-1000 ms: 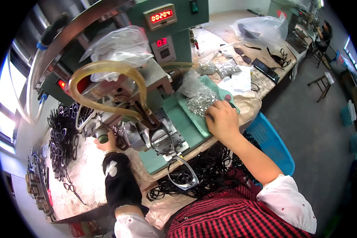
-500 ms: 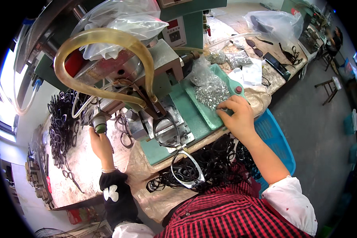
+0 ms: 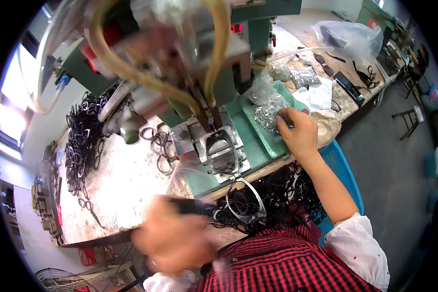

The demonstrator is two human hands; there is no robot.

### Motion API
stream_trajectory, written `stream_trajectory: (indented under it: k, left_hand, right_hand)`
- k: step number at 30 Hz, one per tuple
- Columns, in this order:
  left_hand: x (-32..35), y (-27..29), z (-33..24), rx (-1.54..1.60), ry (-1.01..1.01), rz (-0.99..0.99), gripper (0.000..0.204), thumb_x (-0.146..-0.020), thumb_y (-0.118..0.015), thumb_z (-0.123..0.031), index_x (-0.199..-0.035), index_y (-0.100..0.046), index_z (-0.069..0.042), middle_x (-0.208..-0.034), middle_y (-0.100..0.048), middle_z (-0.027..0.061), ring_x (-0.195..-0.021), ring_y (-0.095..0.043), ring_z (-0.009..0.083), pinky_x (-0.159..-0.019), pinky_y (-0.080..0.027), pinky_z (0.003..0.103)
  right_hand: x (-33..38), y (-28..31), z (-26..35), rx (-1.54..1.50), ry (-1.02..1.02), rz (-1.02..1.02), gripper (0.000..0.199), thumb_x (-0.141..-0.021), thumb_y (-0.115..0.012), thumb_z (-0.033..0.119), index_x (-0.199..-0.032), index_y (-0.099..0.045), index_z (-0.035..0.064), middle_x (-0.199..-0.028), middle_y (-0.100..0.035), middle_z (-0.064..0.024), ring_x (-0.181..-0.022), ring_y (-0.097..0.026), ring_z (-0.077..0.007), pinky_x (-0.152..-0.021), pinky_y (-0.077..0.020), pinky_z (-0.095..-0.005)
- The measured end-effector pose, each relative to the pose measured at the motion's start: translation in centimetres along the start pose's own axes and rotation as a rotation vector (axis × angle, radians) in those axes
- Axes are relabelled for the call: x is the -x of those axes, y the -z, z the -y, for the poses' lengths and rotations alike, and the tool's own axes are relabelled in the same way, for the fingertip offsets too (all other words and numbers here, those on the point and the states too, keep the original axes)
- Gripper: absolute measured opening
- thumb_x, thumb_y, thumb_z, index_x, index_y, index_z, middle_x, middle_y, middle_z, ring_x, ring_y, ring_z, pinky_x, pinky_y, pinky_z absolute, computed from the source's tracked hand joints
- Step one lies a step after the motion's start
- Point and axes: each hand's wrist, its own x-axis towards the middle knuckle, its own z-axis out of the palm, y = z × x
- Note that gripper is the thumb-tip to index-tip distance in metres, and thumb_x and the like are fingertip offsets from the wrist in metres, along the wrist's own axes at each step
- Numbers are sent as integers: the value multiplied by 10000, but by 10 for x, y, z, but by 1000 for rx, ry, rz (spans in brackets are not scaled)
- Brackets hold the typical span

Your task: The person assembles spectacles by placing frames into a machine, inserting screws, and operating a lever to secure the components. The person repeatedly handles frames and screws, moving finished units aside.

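Observation:
My right hand (image 3: 299,134) is over the edge of the green tray (image 3: 279,152), fingers curled and pinched beside the pile of small shiny metal parts (image 3: 265,112). Whatever lies between its fingertips is too small to make out. My left hand (image 3: 173,238) is smeared by motion low in the view, near my body, with a blurred dark shape at its upper edge; its fingers cannot be read. Between the hands, a black-and-grey eyeglass frame (image 3: 238,168) is at the metal fixture (image 3: 192,131) of the press, one rim hanging off the front. Two copper-brown prongs (image 3: 208,117) reach down to it.
Black eyeglass frames (image 3: 82,141) hang in a heap at left; others (image 3: 277,194) lie in front of me. A blue basket (image 3: 343,168) stands at right. A yellowish hose (image 3: 219,53) loops above the press. Sunglasses (image 3: 323,63) and plastic bags (image 3: 350,36) lie farther back.
My left hand has left the green-tipped press handle and swung down toward my body. My right hand stays at the tray, its fingers more curled. The view has shifted slightly.

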Motion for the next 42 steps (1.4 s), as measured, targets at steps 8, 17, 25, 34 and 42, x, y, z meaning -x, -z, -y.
stream_trajectory:
  k: [8, 17, 25, 34, 42]
  left_hand:
    - [23, 7, -15, 444, 258, -290, 260, -892, -718, -71, -1112, -586, -27, -904, -632, 92, -689, -612, 196, -575, -487, 326]
    - [-39, 10, 18, 89, 332, -501, 165, -988, -592, -84, -1096, -533, 26, -943, -654, 163, -799, -634, 191, -727, -534, 305]
    - [-34, 7, 51, 96, 337, -489, 128, -1023, -565, -97, -1090, -558, 12, -987, -674, 155, -849, -661, 189, -742, -580, 321]
    - [-2, 8, 30, -45, -63, 98, 171, -786, -786, -64, -943, -721, -86, -1060, -742, 94, -810, -611, 196, -799, -556, 400]
    - [11, -29, 40, -174, -12, 276, 340, -672, -865, -141, -1000, -777, -121, -1085, -741, 37, -788, -568, 227, -896, -554, 431]
  right_hand:
    - [-15, -1, 82, -626, 355, -18, 134, -756, -749, 21, -886, -726, 41, -865, -713, -115, -803, -689, -277, -727, -537, -353]
    - [7, -34, 121, -1204, -251, 194, 363, -844, -687, -10, -1185, -562, -8, -945, -672, -48, -897, -616, -109, -858, -477, -266]
    - [2, -28, 137, -1425, -450, 261, 437, -851, -669, -31, -1254, -497, -19, -998, -654, -68, -917, -596, -98, -837, -465, -257]
    - [5, 27, 95, -438, 140, 231, 428, -836, -600, 3, -1262, -629, 27, -1233, -669, -176, -1122, -651, -336, -985, -500, -421]
    - [9, 26, 16, -204, -36, 29, 265, -858, -591, 17, -1099, -701, 22, -1064, -727, -173, -1030, -697, -316, -903, -520, -369]
